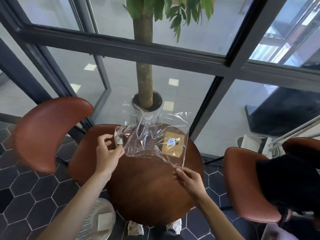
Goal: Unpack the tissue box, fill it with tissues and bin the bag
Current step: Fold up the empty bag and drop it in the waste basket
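A clear, crinkled plastic bag (147, 135) is held up over the far part of the round brown table (149, 191). My left hand (108, 153) pinches the bag's left edge between thumb and fingers. My right hand (187, 178) pinches its lower right corner. Behind the plastic, a flat tan wooden box (172, 143) lies on the table at the far right. I see no loose tissues.
A white mesh bin (97, 220) with a white paper in it stands on the floor at the lower left. Brown chairs (46, 134) flank the table left and right (245, 184). A potted tree (147, 101) stands behind, against the glass wall.
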